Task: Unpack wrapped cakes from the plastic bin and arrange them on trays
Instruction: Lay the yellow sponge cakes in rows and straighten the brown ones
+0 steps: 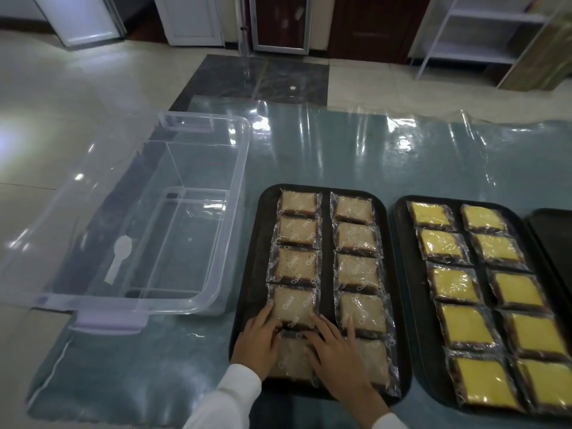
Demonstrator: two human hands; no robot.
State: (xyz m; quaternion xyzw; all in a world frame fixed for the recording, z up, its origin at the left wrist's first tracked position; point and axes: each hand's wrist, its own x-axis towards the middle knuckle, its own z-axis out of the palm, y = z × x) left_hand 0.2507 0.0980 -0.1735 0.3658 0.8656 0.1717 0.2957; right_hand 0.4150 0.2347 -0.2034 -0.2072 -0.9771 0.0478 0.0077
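Note:
A clear plastic bin [148, 212] stands at the left with no cakes inside. A black tray [257, 267] in the middle holds two columns of beige wrapped cakes [356, 239]. My left hand [257, 342] and my right hand [337, 351] lie with straight fingers on the nearest cakes of its left column, fingertips touching a beige cake [294, 305]. The cake under my hands [291, 360] is partly hidden. A second black tray [411, 292] to the right carries two columns of yellow wrapped cakes [464, 323].
A third black tray [554, 239] shows at the far right edge. Clear plastic sheeting [340, 150] covers the table. A white scoop-shaped mark [119, 255] sits on the bin's near wall. Tiled floor, white shelves [483, 32] and doors lie beyond.

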